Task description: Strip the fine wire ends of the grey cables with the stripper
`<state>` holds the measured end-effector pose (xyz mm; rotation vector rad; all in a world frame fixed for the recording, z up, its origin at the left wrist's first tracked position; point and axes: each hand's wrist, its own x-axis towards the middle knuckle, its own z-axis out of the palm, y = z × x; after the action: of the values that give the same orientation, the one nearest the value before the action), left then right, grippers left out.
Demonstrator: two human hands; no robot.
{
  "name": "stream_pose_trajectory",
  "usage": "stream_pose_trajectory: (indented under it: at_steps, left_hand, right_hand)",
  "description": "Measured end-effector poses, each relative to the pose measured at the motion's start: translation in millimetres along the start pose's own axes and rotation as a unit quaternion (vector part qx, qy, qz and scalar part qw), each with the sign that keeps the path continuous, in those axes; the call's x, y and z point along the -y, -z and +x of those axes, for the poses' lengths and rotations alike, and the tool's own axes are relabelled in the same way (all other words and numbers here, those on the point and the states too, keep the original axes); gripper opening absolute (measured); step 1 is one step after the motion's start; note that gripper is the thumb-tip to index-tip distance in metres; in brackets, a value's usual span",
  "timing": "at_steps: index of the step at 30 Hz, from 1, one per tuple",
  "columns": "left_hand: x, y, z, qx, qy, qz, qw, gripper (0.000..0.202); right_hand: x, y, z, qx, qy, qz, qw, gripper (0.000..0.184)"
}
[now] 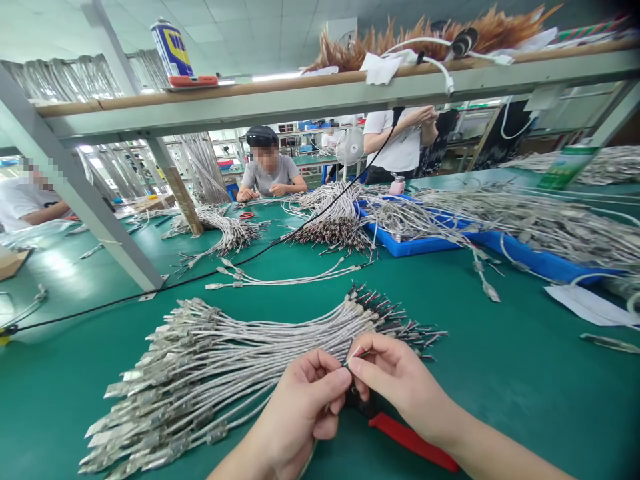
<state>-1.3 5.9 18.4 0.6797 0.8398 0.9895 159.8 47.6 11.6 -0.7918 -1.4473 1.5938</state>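
Note:
My left hand (313, 397) pinches the end of a USB cable between thumb and forefinger, near the middle of the bench front. Against it, my right hand (393, 373) closes on the thin coloured wires (356, 357) that come out of that end. Most of this cable is hidden by my hands. Just beyond lies a wide bundle of grey USB cables (270, 337), plugs to the left and stripped dark wire ends to the right. Under my right hand rests a hand tool with a red handle (413, 440); its head is mostly covered.
A metal shelf frame (300, 107) crosses above the bench, its post (105, 193) standing at left. A black cord (225, 267) runs across the green bench. Further back are more cable bundles (330, 220), blue trays (400, 248) and a seated person (273, 173).

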Motion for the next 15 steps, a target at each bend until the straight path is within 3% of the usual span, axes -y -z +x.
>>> stream_pose_trajectory:
  at_steps: [3, 10, 13, 15]
  left_hand:
    - [0.2, 0.6, -0.3, -0.005, -0.014, 0.013, 1.000, 0.030]
    - [2.5, -1.1, -1.2, 0.000, -0.031, 0.020, 0.999, 0.033]
    - [3.8, -1.1, -0.1, 0.000, -0.034, 0.023, 0.999, 0.035]
    - [4.7, -0.2, 0.9, -0.003, -0.033, 0.033, 0.999, 0.035]
  right_hand:
    - [1.2, 0.0, -0.2, 0.006, -0.012, 0.033, 0.999, 0.023]
    - [6.9, -4.6, -0.5, 0.008, -0.149, 0.206, 0.967, 0.014]
    - [4.1, -3.5, 0.8, 0.018, -0.160, 0.185, 0.969, 0.013]
    - [2.0, -1.5, 1.6, -0.001, -0.133, 0.111, 0.985, 0.011]
